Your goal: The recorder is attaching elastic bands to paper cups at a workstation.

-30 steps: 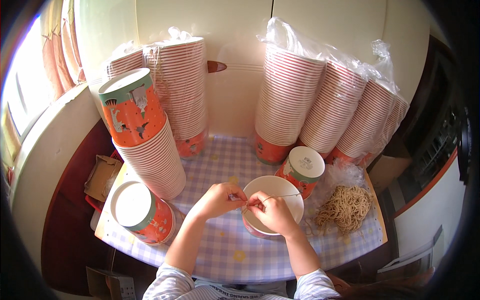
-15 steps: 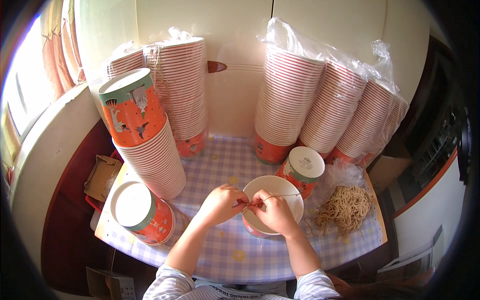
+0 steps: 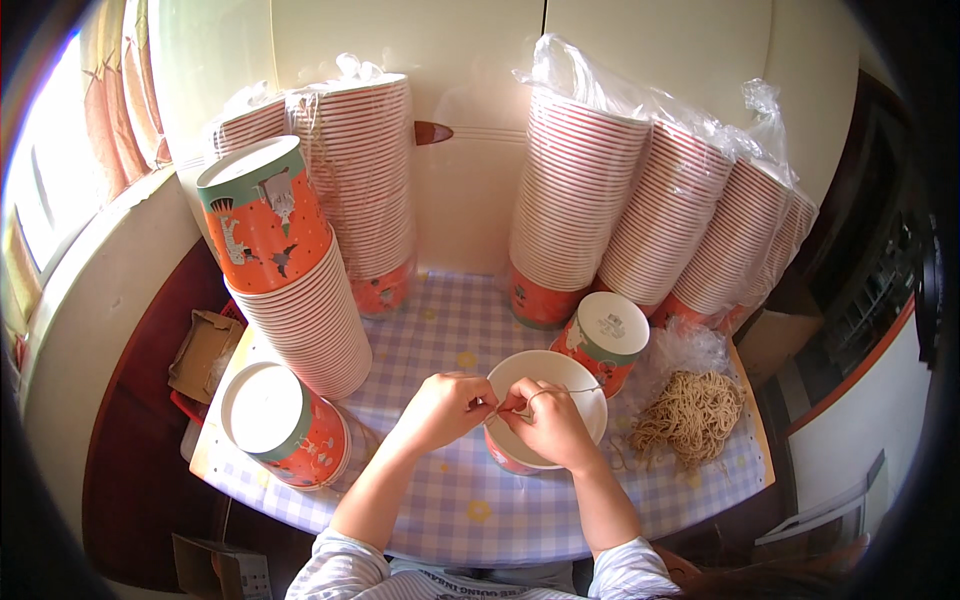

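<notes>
An upright paper bucket (image 3: 585,425), white inside and orange outside, stands in front of me on the table. At its near left rim my left hand (image 3: 440,412) is closed, thumb and index finger pinching a thin beige string. My right hand (image 3: 548,426), over the bucket's mouth, pinches the same string (image 3: 572,389) right beside the left fingertips. The string loops round a right finger, and a stretch of it passes across the opening. Whether there is a knot between the fingertips is too small to tell. A tangled heap of beige string (image 3: 690,418) lies to the right.
An upside-down bucket (image 3: 612,325) stands behind the upright one. Tall bucket stacks in clear plastic (image 3: 575,190) line the back. Another stack (image 3: 310,320) and a short one (image 3: 290,425) stand at left. A checked cloth (image 3: 430,510) covers the table. A crumpled plastic bag (image 3: 690,350) touches the string heap.
My left fingers have shifted very slightly at the pinch. Both hands keep their place at the rim, and everything else looks the same.
</notes>
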Available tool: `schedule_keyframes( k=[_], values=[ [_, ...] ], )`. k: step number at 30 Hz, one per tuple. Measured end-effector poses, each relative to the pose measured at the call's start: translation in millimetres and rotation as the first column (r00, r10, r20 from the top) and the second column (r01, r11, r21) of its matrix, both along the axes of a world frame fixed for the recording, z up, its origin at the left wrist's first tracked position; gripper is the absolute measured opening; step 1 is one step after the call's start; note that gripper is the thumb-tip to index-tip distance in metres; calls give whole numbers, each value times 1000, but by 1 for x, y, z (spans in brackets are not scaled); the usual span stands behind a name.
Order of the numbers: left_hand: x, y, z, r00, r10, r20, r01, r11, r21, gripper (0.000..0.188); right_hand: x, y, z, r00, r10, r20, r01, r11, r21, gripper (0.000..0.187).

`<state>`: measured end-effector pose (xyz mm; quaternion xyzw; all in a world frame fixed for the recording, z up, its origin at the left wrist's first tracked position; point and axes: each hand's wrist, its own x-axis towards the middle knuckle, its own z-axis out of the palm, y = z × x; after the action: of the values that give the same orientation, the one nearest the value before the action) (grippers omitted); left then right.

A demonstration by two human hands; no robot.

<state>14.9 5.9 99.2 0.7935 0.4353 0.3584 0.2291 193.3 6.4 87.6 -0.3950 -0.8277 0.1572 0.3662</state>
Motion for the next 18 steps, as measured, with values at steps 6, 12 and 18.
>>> schedule_keyframes(
  k=[6,12,18],
  values=[
    [-1,1,-3,998,2,-65,-1,1000,28,8,0,3,-5,998,28,-50,-31,999,-41,16],
    [-2,0,7,1000,-20,-21,15,973,-232,10,1,3,-1,997,40,-63,-42,999,-31,15],
    [-5,7,2,996,-62,71,84,924,-373,12,0,0,4,993,47,-109,-53,997,-56,12]
  ],
)
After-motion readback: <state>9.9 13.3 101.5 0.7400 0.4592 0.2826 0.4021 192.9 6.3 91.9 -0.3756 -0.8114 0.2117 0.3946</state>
